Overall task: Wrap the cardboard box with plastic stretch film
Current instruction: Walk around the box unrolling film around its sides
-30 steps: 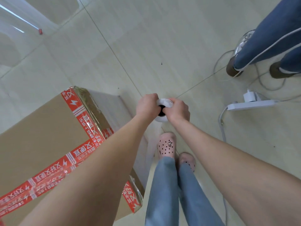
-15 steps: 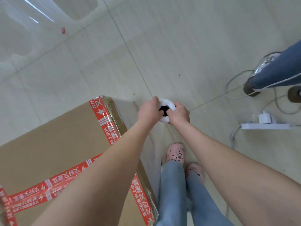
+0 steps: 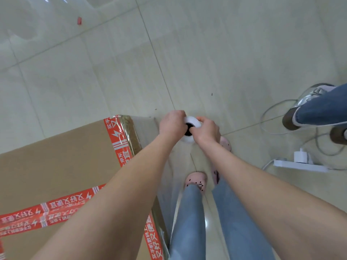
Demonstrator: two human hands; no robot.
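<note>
At left stands the cardboard box (image 3: 56, 166), sealed with red tape (image 3: 117, 136). Just right of its far corner, the left hand (image 3: 171, 124) and right hand (image 3: 207, 131) both grip the stretch film roll (image 3: 191, 126). Farther right, a white power strip (image 3: 300, 165) lies on the floor.

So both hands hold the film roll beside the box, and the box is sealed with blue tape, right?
No: the head view shows the tape is red, not blue. The left hand and right hand do hold the film roll beside the cardboard box.
</note>
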